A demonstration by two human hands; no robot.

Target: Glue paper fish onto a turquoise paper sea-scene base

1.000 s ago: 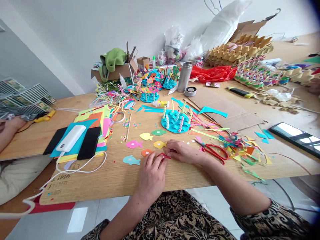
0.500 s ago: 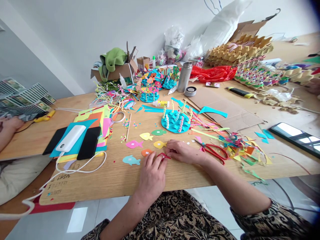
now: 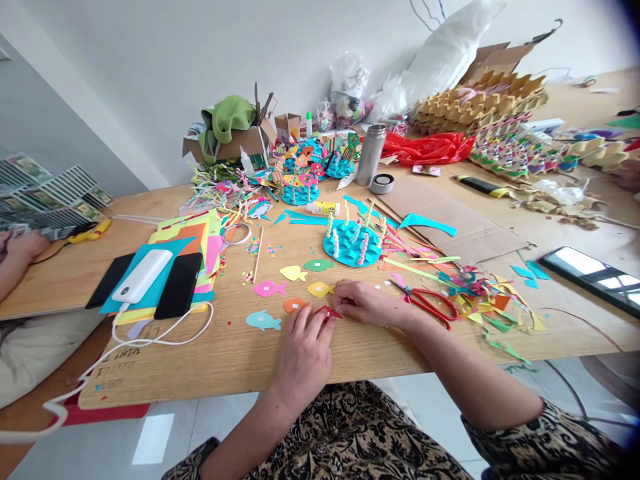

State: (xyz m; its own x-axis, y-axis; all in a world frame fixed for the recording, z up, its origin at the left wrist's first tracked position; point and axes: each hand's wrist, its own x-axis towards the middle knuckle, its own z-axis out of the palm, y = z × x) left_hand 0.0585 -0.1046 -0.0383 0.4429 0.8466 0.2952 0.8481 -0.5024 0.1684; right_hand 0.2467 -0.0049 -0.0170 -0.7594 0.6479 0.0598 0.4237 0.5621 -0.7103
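Many coloured sheets point(image 3: 193, 235) lie well to the left of both hands; on them rests a white power bank point(image 3: 143, 275), and beside it a black phone point(image 3: 179, 285). Nearer to the grip, a thin wooden stick point(image 3: 259, 255) lies on the table point(image 3: 225, 367). Just left of the left fingertips there is a light blue paper fish point(image 3: 263, 320); beyond it lies a pink fish point(image 3: 269, 289), then a pale yellow fish point(image 3: 293, 273). An orange fish point(image 3: 295, 306) is partly under the fingers of the left hand point(image 3: 306, 340). This hand lies palm down, its fingers bent and slightly apart, touching a red paper piece point(image 3: 327, 311). Farther from the hands is a green fish point(image 3: 319, 265), and a deeper yellow fish point(image 3: 319, 289) has its tail near the right fingertips. The red piece is between the two hands. Beyond them stands a blue egg-tray base point(image 3: 350, 253) with twisted stems. The right hand point(image 3: 367, 303) keeps its fingers bunched at the red piece's right end; I cannot tell whether either hand pinches it. Red-handled scissors point(image 3: 416, 291) lie just right of this hand, followed by paper scraps point(image 3: 500, 303).
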